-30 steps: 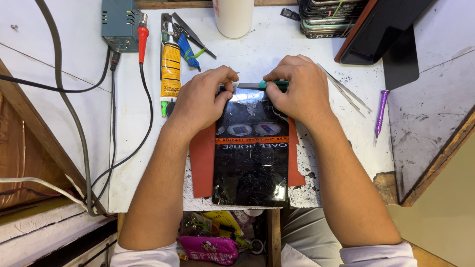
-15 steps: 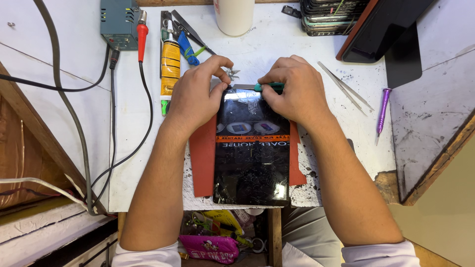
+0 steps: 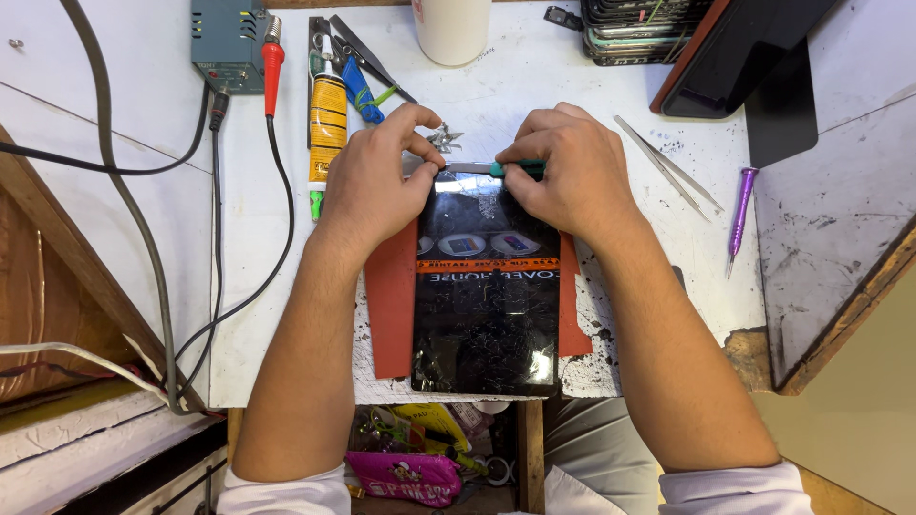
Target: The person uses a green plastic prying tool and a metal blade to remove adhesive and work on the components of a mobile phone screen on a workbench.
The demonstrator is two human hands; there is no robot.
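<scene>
A black tablet point(image 3: 487, 305) with a cracked glossy screen lies on a red-brown mat point(image 3: 391, 305) on the white workbench point(image 3: 258, 315). My left hand point(image 3: 377, 176) pinches the tablet's top left corner between thumb and fingers. My right hand point(image 3: 563, 172) is closed on a thin tool with a green handle point(image 3: 510, 168), whose metal blade lies along the tablet's top edge. A small crumpled metal piece point(image 3: 442, 139) lies just beyond the top edge, between my hands.
A yellow glue tube point(image 3: 328, 124), blue-handled tools point(image 3: 361, 88) and a red probe point(image 3: 273, 62) lie at the back left beside a grey box point(image 3: 227, 40). Tweezers point(image 3: 665, 164) and a purple screwdriver point(image 3: 739, 212) lie right. A white cup point(image 3: 452, 29), stacked phones point(image 3: 641, 27).
My left hand has slid left, off the top middle of the tablet to its corner, uncovering the screen's upper part and the small metal piece. My right hand has stayed at the top edge.
</scene>
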